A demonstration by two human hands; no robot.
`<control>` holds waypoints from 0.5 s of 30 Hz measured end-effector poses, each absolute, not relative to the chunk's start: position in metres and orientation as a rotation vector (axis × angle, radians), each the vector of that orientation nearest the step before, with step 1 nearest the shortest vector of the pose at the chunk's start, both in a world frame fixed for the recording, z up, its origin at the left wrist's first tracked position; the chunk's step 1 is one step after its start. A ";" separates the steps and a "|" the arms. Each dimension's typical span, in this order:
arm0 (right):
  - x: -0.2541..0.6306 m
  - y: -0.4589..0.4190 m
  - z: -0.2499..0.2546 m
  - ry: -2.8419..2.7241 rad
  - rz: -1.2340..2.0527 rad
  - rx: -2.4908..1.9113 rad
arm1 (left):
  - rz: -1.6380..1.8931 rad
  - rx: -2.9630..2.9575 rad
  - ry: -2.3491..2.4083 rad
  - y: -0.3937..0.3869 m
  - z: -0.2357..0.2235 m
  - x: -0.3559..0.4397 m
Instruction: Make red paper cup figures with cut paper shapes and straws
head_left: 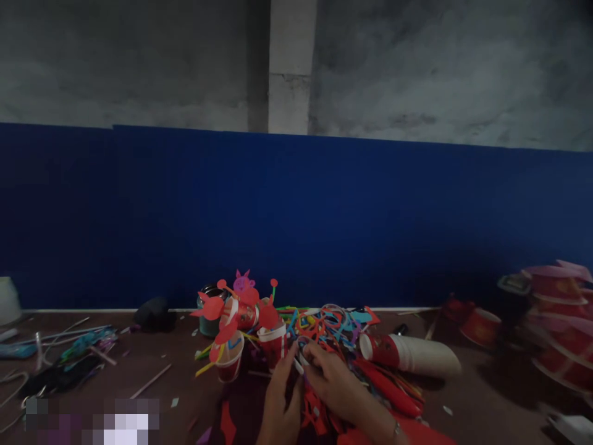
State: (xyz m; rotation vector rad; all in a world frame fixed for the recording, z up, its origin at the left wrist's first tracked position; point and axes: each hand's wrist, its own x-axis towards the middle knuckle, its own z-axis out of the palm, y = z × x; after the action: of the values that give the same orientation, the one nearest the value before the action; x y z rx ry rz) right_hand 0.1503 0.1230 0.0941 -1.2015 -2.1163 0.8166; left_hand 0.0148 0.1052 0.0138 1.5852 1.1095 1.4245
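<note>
My left hand (280,398) and my right hand (330,378) are close together low in the middle of the view. Both have their fingers drawn in around a small, thin, whitish piece (299,366), too blurred to name. Just beyond the fingertips lies a heap of coloured paper strips (319,327) in red, blue, yellow and green. To the left of my left hand stands a red and white paper cup (273,343) with red paper cut-outs on it. Another decorated paper cup (229,358) is further left. Red paper scraps (315,411) lie under my right hand.
A stack of paper cups (412,355) lies on its side at the right, by a red bundle (393,389). Red paper structures (560,321) stand far right. Tangled strips and straws (78,352) cover the left. A blue partition (324,216) rises behind the table.
</note>
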 end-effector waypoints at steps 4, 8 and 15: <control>0.152 0.124 0.093 -2.147 0.808 -1.203 | 1.474 1.647 1.182 0.105 0.013 0.011; 0.152 0.124 0.091 -2.159 0.784 -1.220 | 1.613 1.608 1.169 0.104 0.023 0.010; 0.150 0.120 0.097 -2.150 0.813 -1.186 | 1.666 1.354 1.153 0.101 0.022 0.014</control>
State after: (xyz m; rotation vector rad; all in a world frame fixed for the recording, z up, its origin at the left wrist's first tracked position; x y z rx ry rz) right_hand 0.1500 0.1202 0.0967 -1.1855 -2.1500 0.8128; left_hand 0.0143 0.1006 0.0225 1.3541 1.1529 1.6660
